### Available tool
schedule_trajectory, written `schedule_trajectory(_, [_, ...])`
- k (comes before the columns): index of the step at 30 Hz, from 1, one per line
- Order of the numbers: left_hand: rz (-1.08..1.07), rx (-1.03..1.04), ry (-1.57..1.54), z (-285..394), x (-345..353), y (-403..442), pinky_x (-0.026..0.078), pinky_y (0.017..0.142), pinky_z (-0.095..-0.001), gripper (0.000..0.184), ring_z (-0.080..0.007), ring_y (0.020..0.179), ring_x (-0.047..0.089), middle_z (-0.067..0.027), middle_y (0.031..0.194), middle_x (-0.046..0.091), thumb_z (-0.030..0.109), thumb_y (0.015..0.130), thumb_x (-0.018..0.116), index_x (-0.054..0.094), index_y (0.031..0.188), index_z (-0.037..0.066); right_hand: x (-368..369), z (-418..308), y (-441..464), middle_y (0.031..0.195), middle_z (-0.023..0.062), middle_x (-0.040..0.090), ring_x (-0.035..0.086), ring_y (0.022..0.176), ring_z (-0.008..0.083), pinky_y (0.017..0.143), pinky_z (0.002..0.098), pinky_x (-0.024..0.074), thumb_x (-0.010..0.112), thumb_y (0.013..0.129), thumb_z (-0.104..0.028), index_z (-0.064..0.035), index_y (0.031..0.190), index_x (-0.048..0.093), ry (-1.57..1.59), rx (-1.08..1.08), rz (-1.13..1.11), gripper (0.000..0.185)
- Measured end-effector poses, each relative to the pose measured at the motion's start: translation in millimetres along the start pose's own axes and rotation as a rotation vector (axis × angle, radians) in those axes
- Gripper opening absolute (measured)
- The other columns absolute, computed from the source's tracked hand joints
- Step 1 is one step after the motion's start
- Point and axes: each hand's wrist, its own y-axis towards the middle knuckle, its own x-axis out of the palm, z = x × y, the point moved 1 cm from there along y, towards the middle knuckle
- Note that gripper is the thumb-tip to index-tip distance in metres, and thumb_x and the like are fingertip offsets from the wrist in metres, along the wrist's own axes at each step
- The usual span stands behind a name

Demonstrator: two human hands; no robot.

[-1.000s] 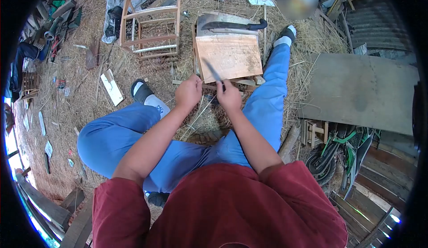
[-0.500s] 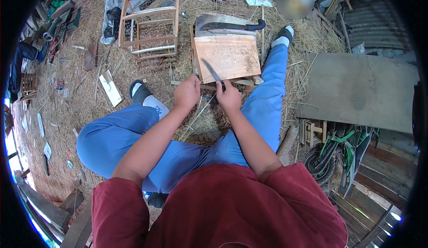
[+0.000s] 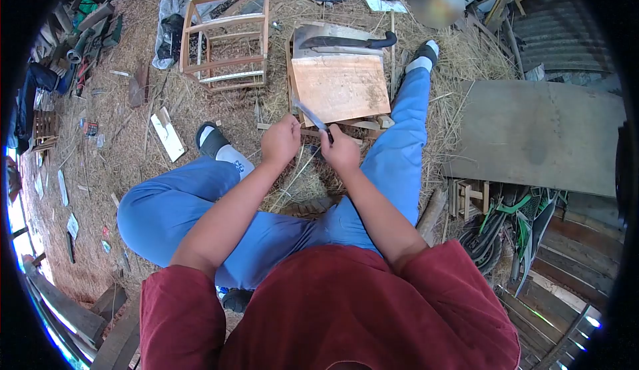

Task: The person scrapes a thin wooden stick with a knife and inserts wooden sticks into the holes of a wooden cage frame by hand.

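- Knife just off the dial's middle, towards twelve o'clock of the view, its blade running from the handle towards ten to eleven o'clock; in the view its tip lies by the near left corner of the pale board, and whether they touch cannot be told.
- Right hand, between one and two o'clock near the middle: fingers closed round the dark knife handle.
- Left hand, at ten o'clock, near the knife but apart from the right hand: fingers curled in; whether they pinch anything cannot be told.
- Pale board, at twelve o'clock beyond both hands, with a dark stain towards its right side.
- Machete, farther out at twelve, lying across the grey panel beyond the pale board, its black handle pointing to three.
- Open wooden frame, on the straw-strewn ground at eleven.
- White-faced piece, flat on the ground between nine and ten, left of one sandalled foot.
- Other foot, between one and two, right of the pale board.
- Large flat sheet, at three, with a green and black motorbike beside its near edge, towards four.
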Motion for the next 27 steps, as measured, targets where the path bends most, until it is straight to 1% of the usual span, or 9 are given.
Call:
schedule_trajectory(3, [0.02, 0.009, -0.003, -2.7, 1.8, 0.7, 0.054, 0.069, -0.0543, 0.013, -0.0407, 0.077, 0.07, -0.0185, 0.082, 0.072, 0.021, 0.094, 0.064, 0.066, 0.095, 0.009, -3.9, -0.4, 8.7, 0.08, 0.0259, 0.071, 0.07, 0.075, 0.0472, 0.068, 0.0583, 0.0554, 0.054, 0.1, -0.047, -0.0103, 0.119, 0.067, 0.071, 0.173, 0.109, 0.043])
schedule_trajectory(7, [0.059, -0.004, -0.084, -6.9, 0.4, 3.9, 0.054, 0.064, -0.0471, 0.014, -0.0348, 0.072, 0.071, -0.0146, 0.079, 0.071, 0.02, 0.096, 0.063, 0.065, 0.095, 0.006, -19.7, -4.2, 7.8, 0.079, 0.0253, 0.071, 0.07, 0.076, 0.0472, 0.069, 0.0579, 0.0549, 0.056, 0.1, -0.044, -0.0076, 0.11, 0.067, 0.102, 0.159, 0.084, 0.039])
schedule_trajectory(10, [0.143, -0.026, -0.329, -5.5, -4.7, 14.3, 0.054, 0.065, -0.0408, 0.015, -0.0259, 0.071, 0.069, -0.0119, 0.078, 0.071, 0.018, 0.099, 0.061, 0.063, 0.098, 0.003, -26.9, 2.5, 25.0, 0.083, 0.0269, 0.069, 0.067, 0.079, 0.0485, 0.072, 0.0577, 0.0529, 0.06, 0.098, -0.033, -0.0021, 0.101, 0.063, 0.166, 0.164, 0.253, 0.031])
schedule_trajectory(11, [0.18, -0.034, -0.485, -4.6, -6.6, 17.5, 0.053, 0.065, -0.0374, 0.015, -0.0204, 0.072, 0.068, -0.0099, 0.079, 0.07, 0.017, 0.101, 0.06, 0.061, 0.1, 0.002, -32.1, 7.4, 32.8, 0.091, 0.0281, 0.067, 0.066, 0.086, 0.0479, 0.077, 0.0551, 0.0523, 0.064, 0.095, -0.022, 0.0017, 0.104, 0.063, 0.22, 0.084, 0.246, 0.026])
schedule_trajectory(15, [0.172, -0.132, -0.858, 17.9, -27.5, 27.2, 0.051, 0.061, -0.0295, 0.012, -0.0144, 0.07, 0.064, -0.0073, 0.084, 0.07, 0.014, 0.102, 0.06, 0.061, 0.105, 0.002, -37.1, 12.8, 51.8, 0.101, 0.0272, 0.061, 0.062, 0.094, 0.0469, 0.084, 0.0513, 0.0512, 0.066, 0.089, -0.009, 0.004, 0.118, 0.065, 0.194, -0.096, 0.353, 0.031])
schedule_trajectory(17, [-0.032, -0.274, -1.23, 29.1, -41.9, 29.3, 0.049, 0.063, -0.0246, 0.011, -0.0091, 0.073, 0.06, -0.002, 0.09, 0.066, 0.014, 0.104, 0.059, 0.061, 0.11, 0.005, -32.8, 15.2, 54.8, 0.1, 0.0261, 0.063, 0.062, 0.092, 0.0455, 0.083, 0.0506, 0.0513, 0.068, 0.09, -0.01, 0.0039, 0.117, 0.066, 0.195, -0.106, 0.36, 0.03])
schedule_trajectory(20, [-0.063, -0.269, -1.349, 45.6, -59.2, 26.3, 0.05, 0.074, -0.0266, 0.01, -0.0108, 0.079, 0.059, -0.0025, 0.093, 0.063, 0.016, 0.105, 0.06, 0.06, 0.11, 0.007, -36.1, 11.0, 50.6, 0.098, 0.025, 0.064, 0.063, 0.092, 0.0443, 0.083, 0.0502, 0.0513, 0.069, 0.089, -0.01, 0.0033, 0.113, 0.068, 0.195, -0.133, 0.368, 0.028])
schedule_trajectory(25, [-0.063, -0.274, -1.378, 57.3, -85.4, 23.7, 0.049, 0.074, -0.0266, 0.012, -0.0093, 0.08, 0.059, 0.0002, 0.093, 0.064, 0.018, 0.105, 0.062, 0.061, 0.112, 0.009, -38.6, -1.0, 39.5, 0.096, 0.0242, 0.067, 0.066, 0.091, 0.0429, 0.08, 0.0483, 0.053, 0.068, 0.089, -0.011, 0.0025, 0.108, 0.07, 0.196, -0.157, 0.482, 0.023])
schedule_trajectory(27, [-0.053, -0.266, -1.352, 47.4, -87.3, 27.2, 0.048, 0.072, -0.0257, 0.012, -0.0084, 0.08, 0.058, 0.0018, 0.094, 0.065, 0.02, 0.104, 0.064, 0.063, 0.113, 0.011, -35.5, -5.6, 40.2, 0.091, 0.019, 0.071, 0.07, 0.083, 0.0334, 0.075, 0.0418, 0.0544, 0.067, 0.095, -0.015, 0.0012, 0.106, 0.071, 0.513, -0.151, 0.34, 0.02])
